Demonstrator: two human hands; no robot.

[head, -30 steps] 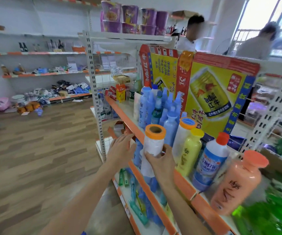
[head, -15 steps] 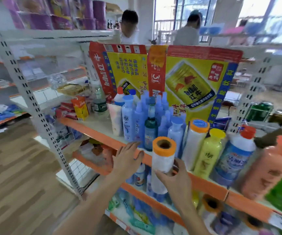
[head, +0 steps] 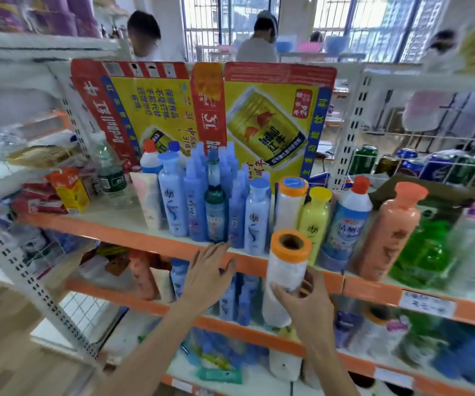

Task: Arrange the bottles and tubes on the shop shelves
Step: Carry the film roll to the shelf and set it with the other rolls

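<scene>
Behind the shelf row in front of me stands a flattened yellow-and-red Red Bull carton [head: 216, 115], printed with gold cans. To my left lie a small yellow-and-orange box [head: 70, 190] and red packets [head: 37, 197]. Purple packages [head: 30, 12] sit on the top shelf at upper left. At right, a wire basket [head: 430, 164] holds dark cans. Beyond the shelving, three people [head: 259, 38] stand near barred windows [head: 359, 21].
</scene>
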